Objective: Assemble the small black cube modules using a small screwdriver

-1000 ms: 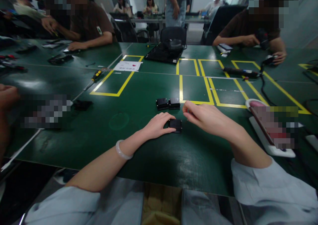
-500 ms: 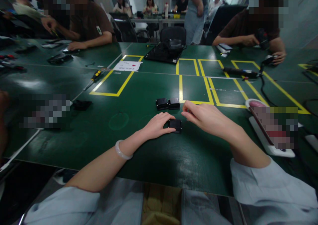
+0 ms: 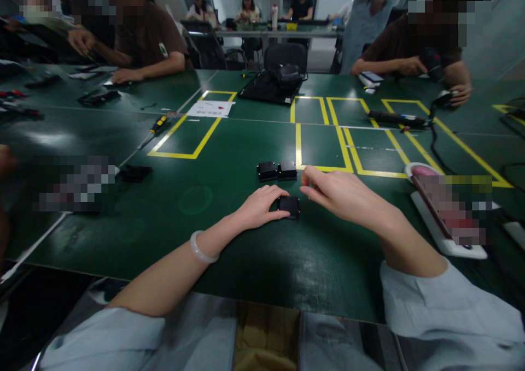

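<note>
And here at the green counter [image 3: 229, 272], the left hand [image 3: 260, 207] has it: a small black block [image 3: 289, 206], pinched with the thumb along the near side and fingers along the far side! The block sits flat on the counter, right in front of the person and between the two hands. Over comes the right hand [image 3: 342, 193], just beside the block and apart from it, fingers curled in toward the thumb; whether that grip pinches anything tiny, one cannot tell.

Just beyond, two more black blocks, the left one [image 3: 267, 170] and the right one [image 3: 287, 170], side by side, near the corner of a yellow tape outline [image 3: 299, 144]. A pale bracelet [image 3: 203, 248] rings the left wrist. Out on the right, a phone [image 3: 441, 201] leans on a white stand [image 3: 471, 249]; farther up, a black pen-shaped tool [image 3: 397, 119] lies across the tape. Left side now: a yellow-and-black screwdriver [image 3: 159, 124], near a white paper sheet [image 3: 212, 109]. Across the counter, a co-worker in brown [image 3: 435, 43] grasps a dark tool [image 3: 430, 64].
</note>
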`<state>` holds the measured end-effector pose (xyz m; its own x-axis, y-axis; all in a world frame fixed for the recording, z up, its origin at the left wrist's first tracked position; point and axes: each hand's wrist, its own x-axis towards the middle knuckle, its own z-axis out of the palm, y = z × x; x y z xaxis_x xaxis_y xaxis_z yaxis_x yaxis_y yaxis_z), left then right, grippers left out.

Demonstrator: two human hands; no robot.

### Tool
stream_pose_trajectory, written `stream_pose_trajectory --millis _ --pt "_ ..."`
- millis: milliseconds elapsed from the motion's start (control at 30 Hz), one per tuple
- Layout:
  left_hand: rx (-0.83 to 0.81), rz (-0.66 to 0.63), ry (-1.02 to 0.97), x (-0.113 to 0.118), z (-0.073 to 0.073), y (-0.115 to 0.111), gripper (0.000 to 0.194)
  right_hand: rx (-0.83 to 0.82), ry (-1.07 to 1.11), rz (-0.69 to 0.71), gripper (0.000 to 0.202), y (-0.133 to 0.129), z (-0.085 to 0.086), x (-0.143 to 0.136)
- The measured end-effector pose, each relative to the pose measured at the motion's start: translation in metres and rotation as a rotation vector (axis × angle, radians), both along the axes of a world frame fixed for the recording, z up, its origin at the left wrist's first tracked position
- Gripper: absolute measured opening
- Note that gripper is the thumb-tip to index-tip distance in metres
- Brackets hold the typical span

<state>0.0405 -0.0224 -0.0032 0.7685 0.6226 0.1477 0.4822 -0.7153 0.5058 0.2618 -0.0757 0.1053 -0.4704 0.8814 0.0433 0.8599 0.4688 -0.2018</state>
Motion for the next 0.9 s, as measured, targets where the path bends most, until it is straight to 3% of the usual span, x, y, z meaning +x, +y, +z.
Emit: stream_pose_trajectory --millis 200,633,900 --pt "0.001 0.002 0.0 -0.0009 0.0 0.001 0.04 -0.009 0.022 0.047 0.019 -0.0006 -0.001 0.0015" --pt "-0.009 -0.002 0.004 0.0 0.0008 -0.0001 0.039 0.011 0.015 0.031 0.011 -0.0002 -0.0019 0.0018" --pt "0.003 0.006 0.018 0.0003 -0.0006 -0.0003 0.041 0.031 0.013 0.006 0.015 0.0005 -0.003 -0.0004"
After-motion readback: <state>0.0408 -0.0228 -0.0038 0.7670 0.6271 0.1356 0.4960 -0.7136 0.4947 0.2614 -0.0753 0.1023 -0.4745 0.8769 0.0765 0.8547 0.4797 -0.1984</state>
